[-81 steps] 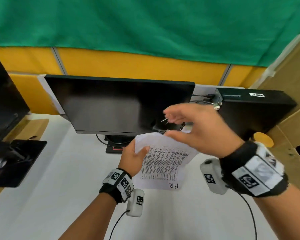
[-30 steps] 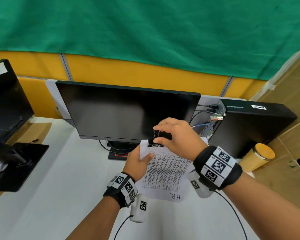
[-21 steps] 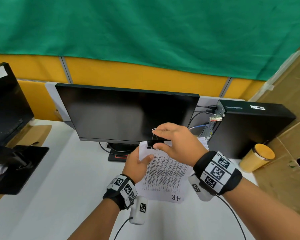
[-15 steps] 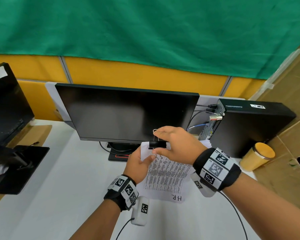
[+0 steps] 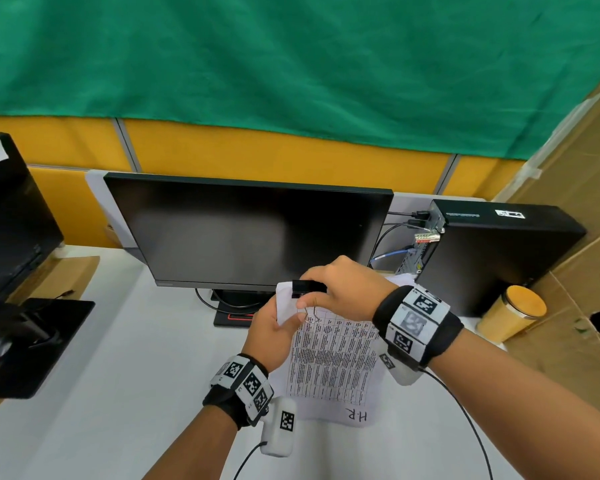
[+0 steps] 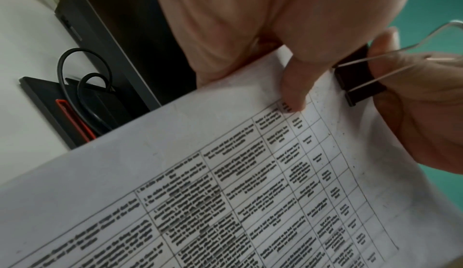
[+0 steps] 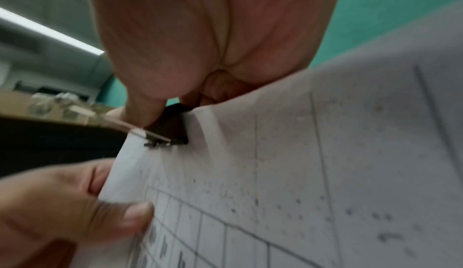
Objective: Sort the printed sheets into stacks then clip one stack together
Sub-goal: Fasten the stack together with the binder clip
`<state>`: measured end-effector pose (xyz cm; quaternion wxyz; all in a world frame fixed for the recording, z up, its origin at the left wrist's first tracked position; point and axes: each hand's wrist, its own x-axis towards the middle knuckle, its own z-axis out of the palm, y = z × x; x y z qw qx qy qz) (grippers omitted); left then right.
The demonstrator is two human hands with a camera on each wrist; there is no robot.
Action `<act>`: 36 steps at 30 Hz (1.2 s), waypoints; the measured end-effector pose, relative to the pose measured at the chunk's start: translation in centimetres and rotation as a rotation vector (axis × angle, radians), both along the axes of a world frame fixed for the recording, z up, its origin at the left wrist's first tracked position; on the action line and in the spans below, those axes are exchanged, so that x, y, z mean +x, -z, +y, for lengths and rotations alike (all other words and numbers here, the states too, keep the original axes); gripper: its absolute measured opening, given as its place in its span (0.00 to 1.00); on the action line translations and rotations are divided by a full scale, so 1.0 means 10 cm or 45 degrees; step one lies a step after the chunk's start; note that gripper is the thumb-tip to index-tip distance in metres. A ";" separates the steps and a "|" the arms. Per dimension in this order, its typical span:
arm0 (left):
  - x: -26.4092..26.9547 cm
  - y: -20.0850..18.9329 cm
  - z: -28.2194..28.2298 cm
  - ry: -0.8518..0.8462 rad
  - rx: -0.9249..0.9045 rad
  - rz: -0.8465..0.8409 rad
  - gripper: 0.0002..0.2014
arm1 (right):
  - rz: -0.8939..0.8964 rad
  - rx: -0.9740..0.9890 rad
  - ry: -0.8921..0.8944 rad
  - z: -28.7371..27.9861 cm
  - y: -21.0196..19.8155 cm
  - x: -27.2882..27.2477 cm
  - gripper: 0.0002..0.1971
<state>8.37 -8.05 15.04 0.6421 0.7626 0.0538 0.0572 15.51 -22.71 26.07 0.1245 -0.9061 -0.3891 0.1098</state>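
Observation:
My left hand point(image 5: 290, 322) holds a stack of printed sheets point(image 5: 329, 362) by its upper left corner, thumb on top point(image 6: 295, 86), tilted up off the white table point(image 5: 125, 358). A black binder clip point(image 5: 309, 286) sits on the stack's top edge. My right hand point(image 5: 326, 289) pinches this clip point(image 6: 358, 80) from above, its thumb and fingers round the black body point(image 7: 170, 129). One wire handle point(image 5: 311, 315) hangs over the printed side. The top sheet is a table of text marked "H.R" at its near edge.
A dark monitor point(image 5: 250, 233) stands right behind the hands, its base and cable point(image 6: 82, 98) under the stack. A black computer case point(image 5: 499, 258) and a yellow-lidded cup point(image 5: 513, 317) are to the right. More white sheets point(image 5: 402, 279) lie behind my right wrist. A second monitor point(image 5: 11, 220) stands at left.
My right hand brought the binder clip down onto the stack's top edge. The wire handle that stood up above the clip now hangs over the top sheet. The left hand kept its hold.

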 end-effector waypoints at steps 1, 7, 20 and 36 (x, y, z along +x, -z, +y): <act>0.00 -0.01 0.00 0.010 0.001 -0.006 0.07 | 0.050 0.026 0.001 -0.02 0.00 0.02 0.21; 0.03 0.02 -0.01 0.027 0.068 -0.045 0.08 | 0.128 -0.074 -0.059 -0.03 -0.05 0.09 0.24; -0.03 -0.01 0.02 0.201 0.014 -0.007 0.21 | -0.029 0.002 0.112 0.01 -0.02 0.18 0.17; 0.04 -0.06 0.03 0.028 -0.071 -0.002 0.13 | 0.775 1.286 0.926 -1.17 1.20 -0.26 0.50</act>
